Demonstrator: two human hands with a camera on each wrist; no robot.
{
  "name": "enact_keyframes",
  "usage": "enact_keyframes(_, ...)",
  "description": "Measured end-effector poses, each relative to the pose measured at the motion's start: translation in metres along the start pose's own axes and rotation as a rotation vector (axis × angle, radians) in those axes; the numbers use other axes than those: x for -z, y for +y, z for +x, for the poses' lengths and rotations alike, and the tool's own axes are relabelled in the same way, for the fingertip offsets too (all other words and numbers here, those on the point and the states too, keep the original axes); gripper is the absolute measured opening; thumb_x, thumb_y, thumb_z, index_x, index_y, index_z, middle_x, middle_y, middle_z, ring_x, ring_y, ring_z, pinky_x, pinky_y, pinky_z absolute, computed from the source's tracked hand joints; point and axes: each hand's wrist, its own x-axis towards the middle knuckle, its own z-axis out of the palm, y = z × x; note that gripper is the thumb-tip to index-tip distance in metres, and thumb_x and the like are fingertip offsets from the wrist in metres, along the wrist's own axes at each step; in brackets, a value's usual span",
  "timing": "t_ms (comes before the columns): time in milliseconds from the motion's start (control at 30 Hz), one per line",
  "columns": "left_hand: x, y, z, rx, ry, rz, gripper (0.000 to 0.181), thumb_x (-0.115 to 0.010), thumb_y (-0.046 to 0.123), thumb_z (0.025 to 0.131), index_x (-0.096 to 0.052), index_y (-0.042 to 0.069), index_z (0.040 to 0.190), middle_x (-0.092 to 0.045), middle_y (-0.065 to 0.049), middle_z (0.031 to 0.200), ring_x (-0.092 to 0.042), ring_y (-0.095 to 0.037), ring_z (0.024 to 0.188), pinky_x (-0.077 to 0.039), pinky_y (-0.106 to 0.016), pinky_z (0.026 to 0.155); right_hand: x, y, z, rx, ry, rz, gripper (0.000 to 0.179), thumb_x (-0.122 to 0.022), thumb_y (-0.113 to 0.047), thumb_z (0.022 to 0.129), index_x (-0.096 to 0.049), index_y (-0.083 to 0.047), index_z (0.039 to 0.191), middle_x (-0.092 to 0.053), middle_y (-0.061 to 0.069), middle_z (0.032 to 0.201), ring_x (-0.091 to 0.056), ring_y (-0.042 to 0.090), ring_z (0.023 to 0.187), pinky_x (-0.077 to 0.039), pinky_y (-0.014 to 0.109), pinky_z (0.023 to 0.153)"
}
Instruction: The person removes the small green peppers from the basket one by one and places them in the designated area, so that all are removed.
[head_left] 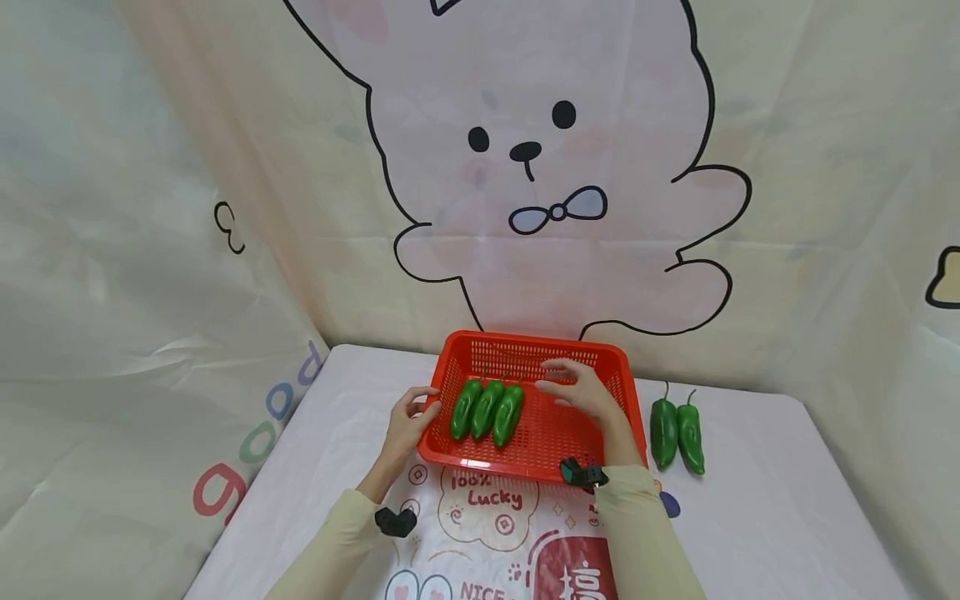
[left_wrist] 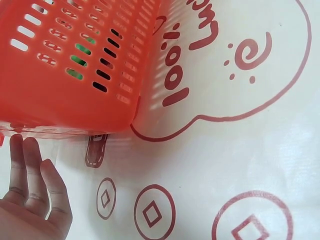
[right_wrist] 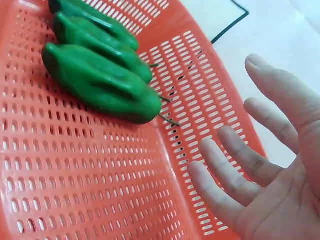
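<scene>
A red plastic basket (head_left: 555, 450) with slotted walls holds three green peppers (head_left: 487, 410) lying side by side in its left half, stems toward the back. My left hand (head_left: 408, 423) is at the basket's left side; the left wrist view shows its fingers (left_wrist: 35, 170) fairly straight, tips right at the wall. Over the right half of the basket hovers my right hand (head_left: 583, 390), fingers spread and nothing between them. In the right wrist view the nearest pepper (right_wrist: 102, 85) lies a short way from those fingertips (right_wrist: 200, 172).
Two more green peppers (head_left: 677, 435) lie on the white tabletop (head_left: 765, 500) just right of the basket. A printed sheet (head_left: 487, 533) with red lettering covers the table in front. Cloth with a cartoon animal (head_left: 540, 275) hangs close behind the basket.
</scene>
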Motion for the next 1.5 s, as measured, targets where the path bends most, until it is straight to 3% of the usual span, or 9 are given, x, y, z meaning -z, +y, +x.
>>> enact_keyframes(167,0.001,0.004,-0.001,-0.004,-0.018,-0.013,0.033,-0.066,0.007,0.099,-0.059,-0.001,0.131,-0.058,-0.016,0.100,-0.062,-0.053,0.092,-0.058,-0.057,0.078,0.000,0.003,0.007,-0.019,-0.045,-0.034,0.058,-0.077,-0.020,0.093,-0.053,0.000,0.143,-0.050,0.027,0.141,-0.054,0.041,0.122,-0.051,0.056,0.097)
enact_keyframes(300,0.001,0.020,-0.008,-0.019,-0.050,-0.023,0.033,-0.065,0.003,0.099,-0.057,-0.006,0.129,-0.058,-0.017,0.097,-0.060,-0.059,0.091,-0.055,-0.061,0.078,0.000,0.008,0.015,-0.003,-0.094,-0.029,0.059,-0.077,-0.017,0.093,-0.052,0.001,0.143,-0.048,0.029,0.143,-0.050,0.044,0.126,-0.050,0.057,0.098)
enact_keyframes(533,0.000,0.037,-0.017,-0.004,-0.062,-0.013,0.035,-0.066,0.006,0.099,-0.057,-0.006,0.130,-0.057,-0.016,0.097,-0.061,-0.057,0.091,-0.056,-0.059,0.081,-0.005,0.018,0.030,0.045,-0.152,0.038,0.058,-0.074,-0.008,0.094,-0.049,0.005,0.145,-0.046,0.030,0.144,-0.044,0.050,0.131,-0.050,0.056,0.098)
enact_keyframes(733,-0.001,0.037,-0.018,-0.005,-0.060,-0.019,0.033,-0.066,0.005,0.099,-0.058,-0.005,0.130,-0.057,-0.016,0.098,-0.060,-0.058,0.090,-0.055,-0.060,0.082,-0.009,0.023,0.037,-0.008,-0.184,0.046,0.063,-0.074,-0.008,0.094,-0.045,0.002,0.149,-0.042,0.030,0.147,-0.046,0.048,0.129,-0.048,0.060,0.099)
enact_keyframes(967,0.001,0.033,-0.015,-0.015,-0.063,-0.038,0.032,-0.066,0.004,0.099,-0.058,-0.005,0.129,-0.058,-0.016,0.096,-0.060,-0.059,0.090,-0.055,-0.063,0.079,-0.014,0.040,0.037,-0.102,-0.187,0.075,0.062,-0.077,-0.011,0.092,-0.050,0.000,0.147,-0.048,0.027,0.144,-0.059,0.035,0.118,-0.053,0.052,0.096)
enact_keyframes(1167,0.001,0.033,-0.016,-0.018,-0.070,-0.048,0.033,-0.066,0.003,0.099,-0.057,-0.007,0.129,-0.058,-0.020,0.096,-0.061,-0.060,0.089,-0.053,-0.066,0.079,-0.016,0.046,0.035,-0.104,-0.188,0.133,0.061,-0.077,-0.010,0.092,-0.051,0.002,0.146,-0.049,0.028,0.143,-0.059,0.037,0.119,-0.052,0.053,0.096)
enact_keyframes(1500,0.000,0.033,-0.015,-0.020,-0.069,-0.044,0.035,-0.066,0.003,0.098,-0.056,-0.009,0.130,-0.058,-0.016,0.094,-0.061,-0.059,0.089,-0.054,-0.065,0.079,-0.021,0.045,0.037,-0.133,-0.200,0.171,0.061,-0.077,-0.005,0.091,-0.050,0.005,0.145,-0.051,0.030,0.139,-0.058,0.038,0.120,-0.052,0.053,0.095)
